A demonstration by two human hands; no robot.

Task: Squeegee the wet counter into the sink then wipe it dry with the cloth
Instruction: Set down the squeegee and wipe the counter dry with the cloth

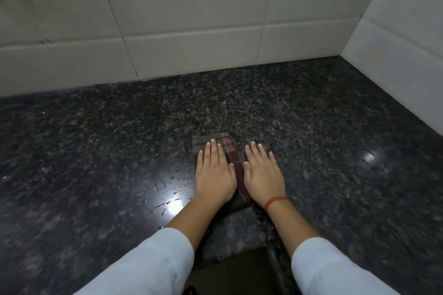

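While both palms press flat at the centre of the frame, the left hand (214, 172) lies on the folded cloth (223, 148), fingers straight and close together, gripping nothing. The right hand (263, 171) rests just beside it on the granite counter (335, 139), fingers slightly spread. Running from near to far, the cloth's long axis leaves the droplets (167, 189) to its left. Neither sink nor squeegee is in view.

Left hand (215, 173) hides most of cloth (232, 151); edges blurred.
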